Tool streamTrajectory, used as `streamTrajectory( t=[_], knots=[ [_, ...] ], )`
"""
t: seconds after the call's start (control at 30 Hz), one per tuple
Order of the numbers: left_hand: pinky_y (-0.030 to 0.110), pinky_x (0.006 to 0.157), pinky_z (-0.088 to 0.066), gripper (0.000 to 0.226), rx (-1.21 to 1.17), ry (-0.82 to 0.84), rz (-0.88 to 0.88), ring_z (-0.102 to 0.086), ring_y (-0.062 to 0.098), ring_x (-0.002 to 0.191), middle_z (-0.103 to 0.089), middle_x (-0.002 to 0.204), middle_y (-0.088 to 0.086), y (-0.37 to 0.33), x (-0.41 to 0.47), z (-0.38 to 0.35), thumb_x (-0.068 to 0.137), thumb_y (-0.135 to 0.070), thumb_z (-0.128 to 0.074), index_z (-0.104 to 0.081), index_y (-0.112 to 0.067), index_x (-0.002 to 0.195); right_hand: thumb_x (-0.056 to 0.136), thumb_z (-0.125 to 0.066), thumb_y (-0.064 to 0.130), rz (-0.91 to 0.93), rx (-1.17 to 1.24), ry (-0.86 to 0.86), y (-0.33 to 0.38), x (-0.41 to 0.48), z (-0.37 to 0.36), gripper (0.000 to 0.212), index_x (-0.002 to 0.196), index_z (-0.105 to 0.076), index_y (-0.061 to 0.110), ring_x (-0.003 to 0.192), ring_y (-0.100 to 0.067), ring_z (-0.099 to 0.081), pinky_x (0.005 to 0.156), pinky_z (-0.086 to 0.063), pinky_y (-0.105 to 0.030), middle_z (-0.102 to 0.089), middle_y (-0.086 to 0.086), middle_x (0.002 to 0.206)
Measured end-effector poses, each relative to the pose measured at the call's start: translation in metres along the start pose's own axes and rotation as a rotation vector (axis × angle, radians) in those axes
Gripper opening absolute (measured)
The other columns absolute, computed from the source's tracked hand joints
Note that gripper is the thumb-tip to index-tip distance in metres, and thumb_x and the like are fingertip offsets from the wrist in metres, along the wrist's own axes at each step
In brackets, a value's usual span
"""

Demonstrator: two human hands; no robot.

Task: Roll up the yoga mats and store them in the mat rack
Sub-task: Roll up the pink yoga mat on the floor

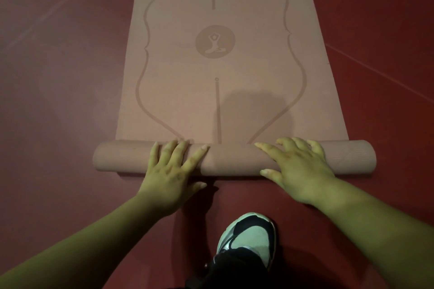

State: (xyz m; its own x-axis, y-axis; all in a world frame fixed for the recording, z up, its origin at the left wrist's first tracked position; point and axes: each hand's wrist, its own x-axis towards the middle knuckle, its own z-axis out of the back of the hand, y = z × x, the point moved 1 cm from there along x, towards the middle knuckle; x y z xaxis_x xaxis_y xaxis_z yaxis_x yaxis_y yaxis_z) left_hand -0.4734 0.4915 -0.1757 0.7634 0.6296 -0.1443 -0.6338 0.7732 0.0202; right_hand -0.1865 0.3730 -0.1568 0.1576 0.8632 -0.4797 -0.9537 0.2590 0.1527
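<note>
Shoe (246,234) half hidden; left hand (169,171), right hand (298,171), grip released, press top-cropped mat (211,65)

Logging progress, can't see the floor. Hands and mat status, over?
Left hand and right hand open, pressing the roll. Pink patterned yoga mat barely rolled, mostly flat. Path clear; white-and-black sneaker behind roll.

Both forearms are bare down to the left hand (169,171) and the right hand (298,169). One trainer (249,237) shows: pale mesh upper, black panels across toe and side, silver-grey trim, thick white sole. A black trouser leg (225,270) covers its ankle.
</note>
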Motion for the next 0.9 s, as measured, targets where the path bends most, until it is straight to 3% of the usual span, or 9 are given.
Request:
streamTrajectory(
  t=[0.13, 0.2, 0.3, 0.37, 0.43, 0.53, 0.77, 0.9],
  knots=[
    [0.057, 0.101, -0.038, 0.073, 0.019, 0.039, -0.003, -0.054, 0.037, 0.117, -0.059, 0.133, 0.012, 0.008, 0.02, 0.005, 0.088, -0.074, -0.039, -0.043, -0.033, 0.148, 0.09, -0.023, 0.077, 0.009, 0.025, -0.026, -0.004, 0.005, -0.001, 0.07, 0.154, -0.006, 0.055, 0.147, -0.021, -0.026, 0.12, -0.015, -0.046, -0.033, 0.002, 0.158],
    [0.054, 0.097, -0.041, 0.072, 0.014, 0.072, -0.013, -0.056, 0.035, 0.113, -0.06, 0.13, 0.009, 0.012, 0.028, 0.006, 0.089, -0.075, -0.035, -0.043, -0.034, 0.148, 0.087, -0.023, 0.075, 0.015, 0.008, -0.116, -0.001, 0.001, -0.005, 0.069, 0.153, -0.017, 0.054, 0.142, -0.027, -0.036, 0.117, -0.021, -0.05, -0.042, -0.003, 0.154],
    [0.051, 0.094, -0.044, 0.072, -0.007, 0.1, -0.02, -0.057, 0.033, 0.111, -0.061, 0.126, 0.006, 0.018, 0.032, 0.007, 0.09, -0.077, -0.03, -0.042, -0.036, 0.149, 0.088, -0.059, 0.059, 0.03, -0.011, -0.235, 0.004, -0.007, -0.017, 0.07, 0.152, -0.035, 0.043, 0.133, -0.035, -0.046, 0.113, -0.028, -0.058, -0.052, -0.011, 0.144],
    [0.05, 0.094, -0.044, 0.073, -0.006, 0.112, -0.032, -0.057, 0.032, 0.11, -0.061, 0.125, 0.005, 0.02, 0.035, 0.008, 0.091, -0.078, -0.027, -0.04, -0.037, 0.149, 0.083, -0.068, 0.054, 0.03, -0.033, -0.269, 0.003, -0.007, -0.023, 0.075, 0.151, -0.04, 0.04, 0.131, -0.036, -0.048, 0.111, -0.029, -0.059, -0.054, -0.013, 0.142],
    [0.049, 0.094, -0.043, 0.075, -0.016, 0.139, -0.037, -0.057, 0.032, 0.111, -0.061, 0.127, 0.003, 0.023, 0.039, 0.01, 0.09, -0.081, -0.022, -0.038, -0.038, 0.15, 0.086, -0.061, 0.059, 0.034, -0.05, -0.237, 0.0, -0.002, -0.016, 0.073, 0.152, -0.035, 0.045, 0.132, -0.034, -0.047, 0.111, -0.029, -0.056, -0.054, -0.009, 0.143],
    [0.048, 0.094, -0.042, 0.078, -0.029, 0.141, -0.045, -0.057, 0.031, 0.11, -0.061, 0.126, 0.002, 0.026, 0.045, 0.013, 0.091, -0.082, -0.017, -0.038, -0.037, 0.15, 0.093, -0.042, 0.068, 0.04, -0.01, -0.104, -0.007, 0.01, 0.003, 0.07, 0.154, -0.011, 0.055, 0.141, -0.022, -0.036, 0.116, -0.021, -0.046, -0.041, 0.003, 0.152],
    [0.06, 0.105, -0.036, 0.078, 0.032, -0.01, 0.001, -0.052, 0.04, 0.122, -0.055, 0.135, 0.015, 0.012, 0.028, 0.004, 0.087, -0.074, -0.044, -0.038, -0.032, 0.153, 0.096, -0.045, 0.065, 0.051, 0.093, 0.033, -0.011, 0.022, 0.02, 0.068, 0.153, -0.008, 0.057, 0.142, -0.017, -0.028, 0.118, -0.015, -0.045, -0.036, 0.007, 0.151],
    [0.054, 0.1, -0.039, 0.071, 0.027, 0.038, 0.005, -0.054, 0.036, 0.117, -0.058, 0.132, 0.01, 0.017, 0.035, 0.003, 0.089, -0.073, -0.038, -0.041, -0.035, 0.149, 0.095, -0.043, 0.066, 0.064, 0.037, -0.052, -0.01, 0.016, 0.011, 0.075, 0.154, 0.003, 0.057, 0.147, -0.021, -0.025, 0.118, -0.016, -0.045, -0.026, 0.002, 0.16]
  ],
)
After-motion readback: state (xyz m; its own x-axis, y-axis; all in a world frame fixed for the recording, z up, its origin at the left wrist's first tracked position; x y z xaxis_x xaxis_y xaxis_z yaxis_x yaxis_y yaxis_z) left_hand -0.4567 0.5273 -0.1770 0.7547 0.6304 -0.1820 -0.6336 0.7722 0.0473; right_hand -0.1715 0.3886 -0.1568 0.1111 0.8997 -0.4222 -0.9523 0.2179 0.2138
